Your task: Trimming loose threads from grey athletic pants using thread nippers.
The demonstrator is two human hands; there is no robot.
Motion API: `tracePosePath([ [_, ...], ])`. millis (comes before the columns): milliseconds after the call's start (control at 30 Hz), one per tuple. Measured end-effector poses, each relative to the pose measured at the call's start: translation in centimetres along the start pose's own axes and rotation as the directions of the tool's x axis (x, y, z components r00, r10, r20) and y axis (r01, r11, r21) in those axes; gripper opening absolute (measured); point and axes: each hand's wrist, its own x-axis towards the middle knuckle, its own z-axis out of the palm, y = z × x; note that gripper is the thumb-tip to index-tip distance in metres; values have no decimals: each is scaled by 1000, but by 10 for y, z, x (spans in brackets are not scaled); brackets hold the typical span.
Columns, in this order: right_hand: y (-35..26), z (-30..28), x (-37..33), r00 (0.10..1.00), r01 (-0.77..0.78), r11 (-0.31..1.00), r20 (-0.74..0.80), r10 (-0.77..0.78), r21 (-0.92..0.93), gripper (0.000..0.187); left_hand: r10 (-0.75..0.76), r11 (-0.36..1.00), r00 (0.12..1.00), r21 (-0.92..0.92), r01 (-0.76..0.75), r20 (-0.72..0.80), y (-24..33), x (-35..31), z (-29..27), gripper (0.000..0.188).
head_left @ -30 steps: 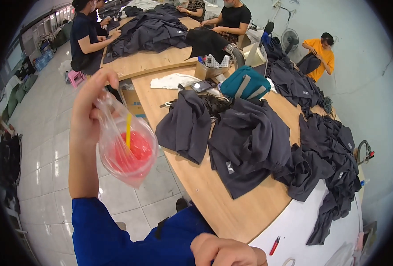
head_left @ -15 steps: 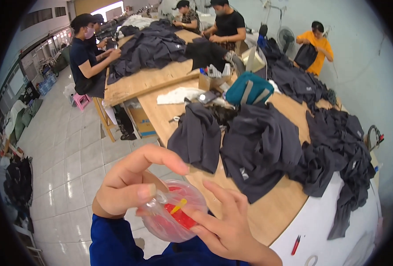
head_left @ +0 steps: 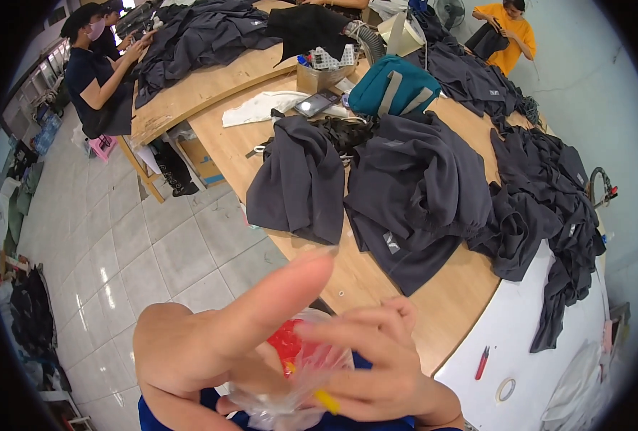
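Observation:
Close in front of me is a clear plastic bag around a round container with red contents. My left hand grips the bag, its index finger stretched out forward and its other fingers partly hidden. From the right, my right hand reaches against the bag with bent, slightly smeared fingers, pinching the gathered plastic. A small yellow stick-like piece shows beside the right fingers; whether they hold it is unclear. Another bit of yellow lies over the red contents.
Dark grey garments lie heaped on the wooden table. Red-handled snips and a tape roll sit on the white surface at right. A teal bag and phone are farther back. Co-workers handle cloth around the tables.
The view has tipped downward, and both hands sit lower in it. The left index finger has straightened. The bag and container have dropped between the hands, with the plastic bunched toward me.

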Motion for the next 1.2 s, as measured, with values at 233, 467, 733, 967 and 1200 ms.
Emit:
tracePosePath([
  [233, -3, -7, 13, 991, 114, 937, 23, -129, 330, 29, 34, 999, 981, 13, -38, 191, 13, 32, -26, 106],
  [467, -7, -6, 21, 992, 1, 922, 114, -49, 387, 32, 85, 996, 993, 5, -86, 87, 8, 22, -31, 102],
  [733, -5, 11, 22, 996, -25, 816, 84, -29, 577, 30, 155, 984, 987, 99, -149, -47, 7, 1, -24, 98],
  [967, -2, 5, 31, 988, -4, 824, 127, -83, 567, 29, 207, 973, 971, 132, -192, -118, 4, -5, -28, 96],
  [1200, 3, 25, 21, 954, 299, 838, -116, -277, 456, 27, 232, 969, 972, 98, -228, -27, 5, 4, -25, 95],
])
